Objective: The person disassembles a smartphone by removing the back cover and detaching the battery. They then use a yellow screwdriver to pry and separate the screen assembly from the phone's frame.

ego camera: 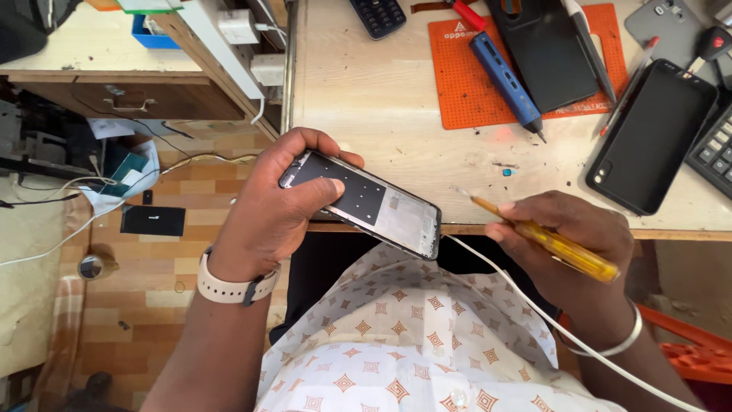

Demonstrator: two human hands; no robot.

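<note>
pale wood bench (pixel 381 99) | left hand (pixel 267 206) grips flat phone frame (pixel 366 202) | right hand (pixel 572 229) grips amber screwdriver (pixel 549 240)

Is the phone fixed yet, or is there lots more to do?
Not yet. The phone's back is already off: the left hand holds the opened black phone frame. The right hand holds a yellow-handled screwdriver beside it. A separate black phone back cover lies on the orange mat, so closing up probably remains.

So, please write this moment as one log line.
left hand: holds opened phone | right hand: holds yellow-handled screwdriver | tip: beside phone, apart
</note>
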